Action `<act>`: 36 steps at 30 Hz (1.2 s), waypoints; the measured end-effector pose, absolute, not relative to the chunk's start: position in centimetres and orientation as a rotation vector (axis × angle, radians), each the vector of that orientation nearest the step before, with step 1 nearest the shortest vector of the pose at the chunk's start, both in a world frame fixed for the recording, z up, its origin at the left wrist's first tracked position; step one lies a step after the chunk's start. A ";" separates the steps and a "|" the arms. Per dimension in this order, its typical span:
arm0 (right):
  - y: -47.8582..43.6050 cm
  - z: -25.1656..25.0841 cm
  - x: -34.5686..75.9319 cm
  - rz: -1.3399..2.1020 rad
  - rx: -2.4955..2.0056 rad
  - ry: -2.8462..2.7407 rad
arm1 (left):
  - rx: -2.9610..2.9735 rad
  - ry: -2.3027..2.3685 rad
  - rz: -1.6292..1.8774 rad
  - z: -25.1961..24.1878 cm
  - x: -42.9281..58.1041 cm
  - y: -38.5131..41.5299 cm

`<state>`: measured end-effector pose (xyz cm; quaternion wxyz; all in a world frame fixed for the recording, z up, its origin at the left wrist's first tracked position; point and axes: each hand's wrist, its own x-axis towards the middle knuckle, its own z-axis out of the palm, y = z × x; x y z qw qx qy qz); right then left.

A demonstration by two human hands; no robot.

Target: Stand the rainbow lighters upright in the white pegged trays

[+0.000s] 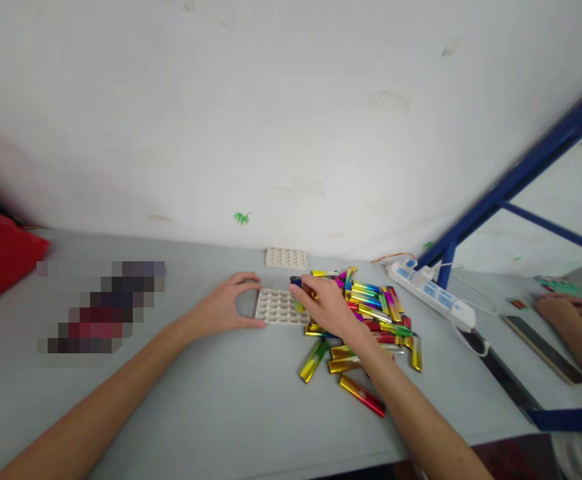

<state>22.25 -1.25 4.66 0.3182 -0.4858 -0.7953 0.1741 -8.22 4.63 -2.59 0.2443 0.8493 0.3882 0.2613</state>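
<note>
My left hand [228, 305] grips a white tray [273, 308] by its left end, fingers at the far corner and thumb at the near one. Rows of round cells fill this tray. Above its right end my right hand [325, 303] is closed on a lighter [299, 305]; the dark end pokes out past the fingers and part of the body is hidden. Beside and under the right forearm lies a loose heap of shiny lighters [365, 300] in gold, red, green, blue and purple. One gold and red lighter [362, 395] lies nearest the front edge.
A second white tray [286, 257] lies by the wall. To the right are a white power strip [431, 293] with cables and a blue metal frame [471, 227]. Beyond it, another person's hands [565, 310] show. Red cloth [1, 247] is at far left, near a blurred patch.
</note>
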 end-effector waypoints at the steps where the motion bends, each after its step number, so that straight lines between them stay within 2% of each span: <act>1: -0.9 4.8 21.7 0.479 -1.296 -2.112 | 2.320 1.062 0.719 -2.6 -8.2 4.6; 7: 1.6 5.0 19.4 0.570 -1.324 -2.147 | 2.321 1.075 0.735 -2.9 -8.0 4.6; 17: 3.0 3.4 18.1 0.395 -1.347 -2.363 | 2.310 1.037 0.764 -2.5 -7.7 4.3; 24: 3.0 5.0 20.9 0.335 -1.347 -2.417 | 2.337 1.028 0.764 -3.0 -7.9 4.7; 32: 3.3 6.9 31.5 -0.046 -2.193 -2.027 | 2.315 1.056 0.748 -3.3 -8.0 4.9; 36: 3.6 6.1 31.4 0.043 -2.443 -1.869 | 2.300 1.065 0.743 -3.2 -8.0 5.0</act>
